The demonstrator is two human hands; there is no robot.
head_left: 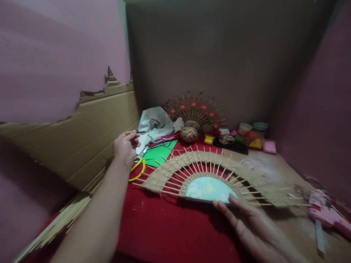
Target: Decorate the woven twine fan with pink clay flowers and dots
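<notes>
A half-round woven fan [164, 170] with thin sticks spreading out like rays lies tilted over the red cloth, a light blue half-circle [210, 188] at its centre. My right hand [253, 226] pinches the fan's lower edge between thumb and fingers, right of the blue piece. Left of the fan, my left hand [126, 146] is raised with its fingertips pressed together; whatever they hold is too small to make out. Just below and beyond that hand lie scissors with yellow handles [144, 170], beside a green sheet [160, 153].
A second fan with pink flowers [193, 105] leans on the back wall. Before it sit a twine ball [189, 134], crumpled grey cloth [156, 120] and small coloured packets [269, 146]. A pink glue gun [323, 208] lies right; cardboard [106, 120] and a stick bundle [60, 223] flank the left.
</notes>
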